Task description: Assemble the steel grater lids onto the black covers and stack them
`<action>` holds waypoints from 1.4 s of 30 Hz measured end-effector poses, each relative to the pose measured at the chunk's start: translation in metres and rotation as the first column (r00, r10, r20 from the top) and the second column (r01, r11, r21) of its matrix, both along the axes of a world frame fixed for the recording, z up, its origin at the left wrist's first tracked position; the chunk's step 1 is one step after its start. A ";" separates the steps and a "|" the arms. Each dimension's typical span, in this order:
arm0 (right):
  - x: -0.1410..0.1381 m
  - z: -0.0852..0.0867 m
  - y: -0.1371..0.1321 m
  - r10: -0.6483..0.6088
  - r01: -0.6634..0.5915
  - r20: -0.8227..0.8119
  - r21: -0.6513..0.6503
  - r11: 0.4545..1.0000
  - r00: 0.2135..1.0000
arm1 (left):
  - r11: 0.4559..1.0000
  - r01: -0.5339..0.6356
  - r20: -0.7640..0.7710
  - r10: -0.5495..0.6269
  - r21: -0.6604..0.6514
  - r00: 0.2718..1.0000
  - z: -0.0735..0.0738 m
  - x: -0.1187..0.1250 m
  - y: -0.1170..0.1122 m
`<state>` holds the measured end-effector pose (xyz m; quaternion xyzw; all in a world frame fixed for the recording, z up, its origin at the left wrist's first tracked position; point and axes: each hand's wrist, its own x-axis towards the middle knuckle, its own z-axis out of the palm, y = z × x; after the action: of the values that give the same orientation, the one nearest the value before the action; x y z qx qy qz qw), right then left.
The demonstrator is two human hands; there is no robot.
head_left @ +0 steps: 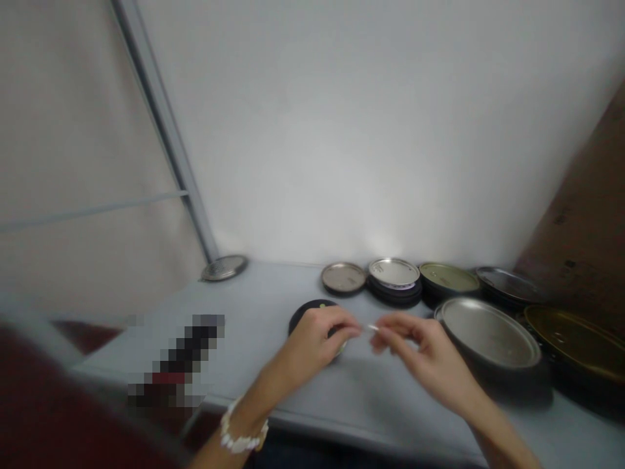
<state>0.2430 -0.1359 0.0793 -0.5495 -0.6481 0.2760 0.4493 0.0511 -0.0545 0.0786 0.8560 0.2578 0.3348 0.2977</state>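
My left hand (319,339) is closed in a pinch over the table, a pale beaded bracelet (241,433) on its wrist. Facing it, my right hand (415,342) is pinched too. A small, thin whitish piece (372,327) shows between the fingertips, at the right hand's fingers; blur hides what kind of thing it is. Whether the left fingers also hold it is hard to see, though they look pressed together. Behind the left hand lies a dark round disc (305,311) with green marks, partly covered by that hand.
Along the wall are round metal lids: a small one (343,278), a silver stack (394,272), a greenish one (449,278) and a large silver one (491,332). A gold lid (581,342) lies far right by a brown board (590,215). Another disc (224,268) sits back left.
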 end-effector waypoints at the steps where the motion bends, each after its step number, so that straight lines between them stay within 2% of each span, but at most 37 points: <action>1: -0.001 0.000 -0.001 0.001 -0.001 0.025 0.016 1.000 1.000 | 1.000 -0.022 0.000 0.022 0.012 1.000 -0.002 0.002 0.000; 5: -0.003 0.000 -0.002 -0.027 0.019 0.080 0.092 0.996 0.996 | 0.998 -0.059 0.033 0.060 -0.016 0.998 -0.003 0.004 -0.003; 10: 0.004 0.004 -0.004 -0.016 0.012 0.072 0.060 0.998 0.997 | 0.986 0.106 0.077 -0.096 -0.130 0.992 0.003 0.000 -0.004; 12: 0.004 0.004 -0.005 -0.014 0.010 0.072 0.059 0.998 0.997 | 0.985 0.117 0.081 -0.107 -0.129 0.991 0.003 0.000 -0.004; 20: -0.005 -0.002 -0.003 -0.006 -0.003 0.075 0.116 0.993 0.997 | 1.000 -0.010 0.130 0.009 0.001 0.991 -0.007 0.008 -0.001; 27: -0.007 -0.005 -0.001 0.063 -0.071 0.075 0.108 0.992 0.995 | 0.990 -0.114 0.066 0.120 -0.079 0.991 -0.008 0.007 -0.001; 30: -0.010 -0.009 0.002 0.097 -0.094 -0.021 0.087 0.992 0.995 | 0.987 -0.113 0.068 0.121 -0.117 0.990 -0.008 0.006 -0.001; 33: -0.014 -0.014 0.005 0.113 -0.106 -0.116 0.064 0.992 0.987 | 0.990 -0.100 0.130 0.113 -0.103 0.985 -0.006 0.005 -0.003; 36: -0.017 -0.018 0.006 0.107 -0.100 -0.144 0.056 0.993 0.984 | 0.993 -0.085 0.164 0.098 -0.086 0.982 -0.002 0.004 -0.006; 42: -0.021 -0.023 0.007 0.170 -0.163 -0.181 0.051 0.985 0.969 | 0.982 -0.075 0.224 0.113 -0.171 0.968 -0.001 0.004 -0.007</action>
<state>0.2224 -0.1285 0.0560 -0.4571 -0.6522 0.3509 0.4925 0.0554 -0.0612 0.0776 0.7710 0.2876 0.4246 0.3777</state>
